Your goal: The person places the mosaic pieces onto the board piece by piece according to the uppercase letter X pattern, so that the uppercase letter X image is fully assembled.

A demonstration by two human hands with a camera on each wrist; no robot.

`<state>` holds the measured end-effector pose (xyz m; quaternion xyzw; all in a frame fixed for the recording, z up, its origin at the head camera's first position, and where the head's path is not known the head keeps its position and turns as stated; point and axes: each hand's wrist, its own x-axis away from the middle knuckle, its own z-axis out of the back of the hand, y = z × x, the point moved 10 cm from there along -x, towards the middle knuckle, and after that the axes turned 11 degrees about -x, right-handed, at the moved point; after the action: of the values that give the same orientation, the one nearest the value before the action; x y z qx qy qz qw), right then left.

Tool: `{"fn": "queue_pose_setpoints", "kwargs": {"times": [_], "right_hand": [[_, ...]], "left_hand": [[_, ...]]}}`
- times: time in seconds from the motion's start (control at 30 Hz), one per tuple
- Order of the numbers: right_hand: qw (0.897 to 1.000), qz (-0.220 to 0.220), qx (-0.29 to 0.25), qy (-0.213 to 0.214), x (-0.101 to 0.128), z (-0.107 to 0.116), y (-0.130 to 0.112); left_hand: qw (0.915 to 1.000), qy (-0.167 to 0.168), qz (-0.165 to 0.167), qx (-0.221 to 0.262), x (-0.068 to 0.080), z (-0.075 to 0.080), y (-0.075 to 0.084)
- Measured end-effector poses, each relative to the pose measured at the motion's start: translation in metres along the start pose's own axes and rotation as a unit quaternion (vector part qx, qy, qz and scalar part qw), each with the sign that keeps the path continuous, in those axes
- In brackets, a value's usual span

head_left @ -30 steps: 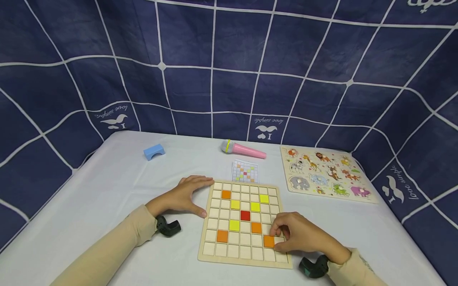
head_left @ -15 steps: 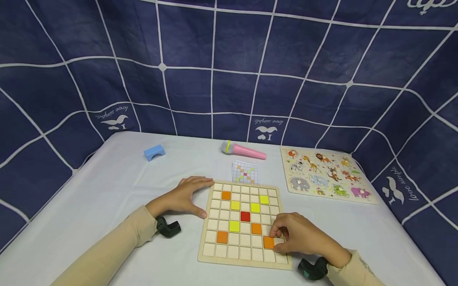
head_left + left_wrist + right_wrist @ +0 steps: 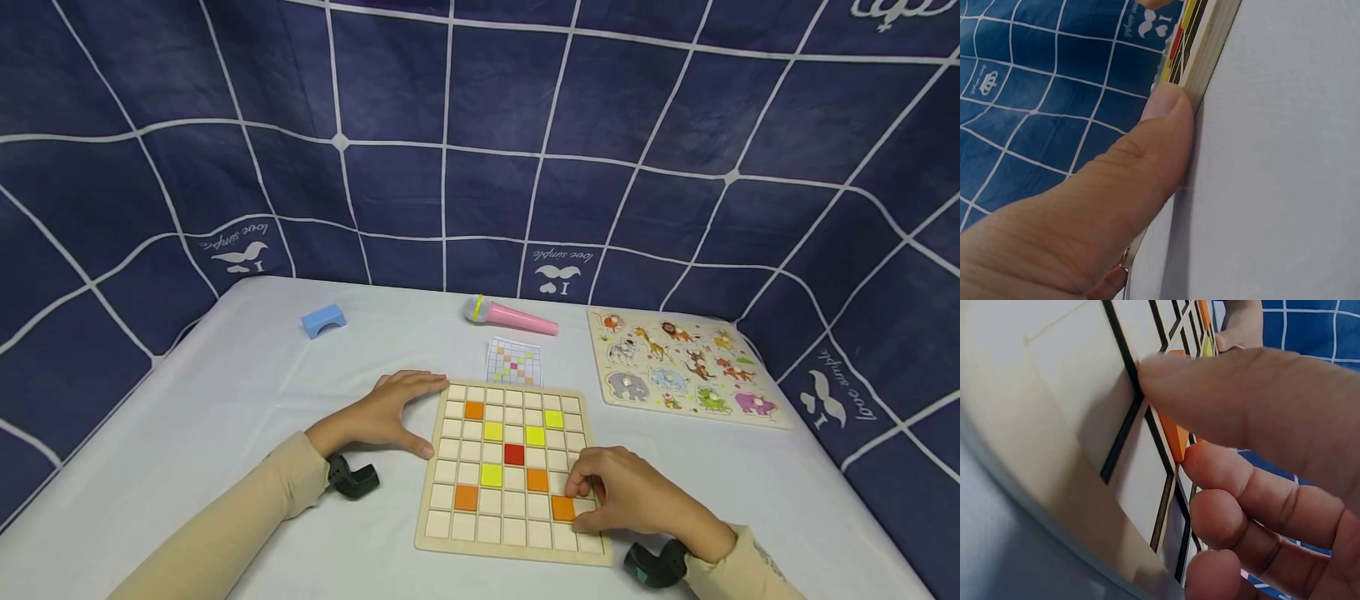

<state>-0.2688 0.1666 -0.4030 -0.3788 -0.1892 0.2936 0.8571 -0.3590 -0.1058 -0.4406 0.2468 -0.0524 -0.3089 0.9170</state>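
Observation:
A square wooden grid board (image 3: 513, 531) lies on the table, with several orange and yellow tiles and one red tile (image 3: 513, 454) among plain cream squares. My left hand (image 3: 386, 414) rests at the board's left side, thumb spread from the fingers; the left wrist view shows the thumb (image 3: 1166, 125) against the board's edge. Over the lower right part, my right hand (image 3: 626, 492) pinches an orange tile (image 3: 563, 508) between thumb and index finger. In the right wrist view that orange tile (image 3: 1174, 434) shows between thumb and fingertip, the other fingers curled beside it.
Behind the board lies a small printed pattern card (image 3: 513, 361). Farther back is a pink toy microphone (image 3: 521, 318), with a blue arch block (image 3: 323, 320) to its left. An animal peg puzzle (image 3: 682, 362) occupies the back right. Dark blue grid cloth (image 3: 480, 192) hangs behind the table.
Both hands keep nearly the same place, the right one at the same orange tile. The view has shifted very slightly.

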Motion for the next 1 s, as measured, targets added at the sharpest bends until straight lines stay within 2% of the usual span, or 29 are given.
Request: {"fn": "queue_pose_setpoints", "kwargs": {"times": [0.67, 0.87, 0.93, 1.0], "right_hand": [[0.999, 0.005, 0.024, 0.024, 0.0, 0.002, -0.001], [1.0, 0.008, -0.006, 0.026, 0.001, 0.004, 0.002], [0.999, 0.011, -0.016, 0.037, 0.002, 0.007, 0.006], [0.998, 0.014, -0.012, 0.066, 0.006, 0.014, 0.01]], "left_hand": [[1.0, -0.003, 0.003, 0.001, 0.0, 0.002, 0.001], [0.9999, -0.009, 0.011, 0.001, 0.001, -0.002, -0.002], [0.9997, -0.017, 0.017, 0.002, 0.002, -0.004, -0.002], [0.9994, -0.028, 0.023, 0.003, 0.005, -0.006, 0.0]]}}
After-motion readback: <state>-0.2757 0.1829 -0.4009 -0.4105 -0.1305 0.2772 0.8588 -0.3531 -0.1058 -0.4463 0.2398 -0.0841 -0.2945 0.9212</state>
